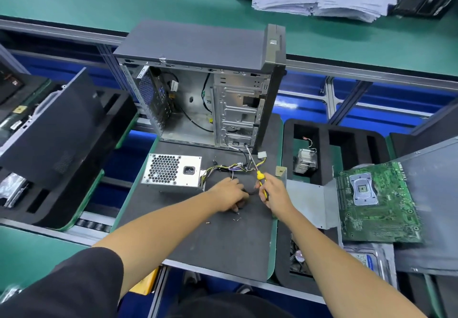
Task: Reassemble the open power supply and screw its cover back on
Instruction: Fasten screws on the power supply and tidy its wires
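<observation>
— What's the biggest thing in front of you?

— The open computer case, standing upright at the far edge of my dark mat. Nearer and to the left lies the power supply, fan grille facing up, its wire bundle trailing right toward my hands.

— And your hands?

— My left hand lies palm down on the mat just right of the supply, fingers curled over something dark; I can't tell whether they grip it. My right hand pinches the yellow handle of a screwdriver, whose shaft points away toward the case's bottom corner.

— Anything smaller?

— A few loose screws on the mat just in front of my left hand.
</observation>
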Motion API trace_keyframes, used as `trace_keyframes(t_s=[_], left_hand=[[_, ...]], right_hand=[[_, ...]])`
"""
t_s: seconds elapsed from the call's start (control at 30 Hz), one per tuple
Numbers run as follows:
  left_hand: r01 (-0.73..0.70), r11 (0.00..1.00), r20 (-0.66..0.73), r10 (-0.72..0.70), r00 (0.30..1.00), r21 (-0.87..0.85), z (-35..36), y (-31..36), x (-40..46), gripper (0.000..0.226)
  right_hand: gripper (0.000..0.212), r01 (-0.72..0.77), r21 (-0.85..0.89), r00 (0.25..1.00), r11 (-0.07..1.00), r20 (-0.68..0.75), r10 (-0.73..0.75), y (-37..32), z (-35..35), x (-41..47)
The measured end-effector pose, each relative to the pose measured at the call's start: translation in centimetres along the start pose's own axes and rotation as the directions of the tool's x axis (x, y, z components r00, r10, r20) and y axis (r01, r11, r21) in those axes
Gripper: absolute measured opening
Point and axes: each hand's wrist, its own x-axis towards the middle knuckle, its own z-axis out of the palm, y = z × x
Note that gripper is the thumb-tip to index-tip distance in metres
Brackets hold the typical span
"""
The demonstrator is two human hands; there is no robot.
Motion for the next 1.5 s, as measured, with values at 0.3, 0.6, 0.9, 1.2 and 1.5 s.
trace_keyframes(t_s=[0.3,0.6,0.9,1.2,1.5], left_hand=[[-0.029,0.651,-0.325,-0.338,0.883,-0.758,-8.4,-4.2,-6.3,0.022],[-0.128,0.361,-0.333,-0.59,0.736,-0.924,-8.8,-11.9,-13.9,0.004],[-0.337,0.171,-0.373,-0.552,0.746,-0.926,-6.6,-14.5,-16.6,0.002],[-0.354,0.137,-0.373,-0.498,0.782,-0.925,-5.9,-16.3,-18.1,0.006],[-0.316,0.17,-0.359,-0.481,0.8,-0.933,-4.8,-17.5,-17.6,0.006]], right_hand=[[0.025,0.184,-0.22,0.982,0.958,0.077,-0.171,-5.6,-1.6,1.9],[0.026,0.33,-0.586,0.941,0.74,0.265,-0.21,-13.6,2.7,3.4],[0.015,0.377,-0.73,0.926,0.569,0.31,-0.216,-16.3,7.2,4.5],[0.014,0.358,-0.803,0.933,0.475,0.29,-0.213,-17.0,8.5,5.3],[0.013,0.346,-0.84,0.938,0.417,0.298,-0.178,-17.4,9.4,5.7]])
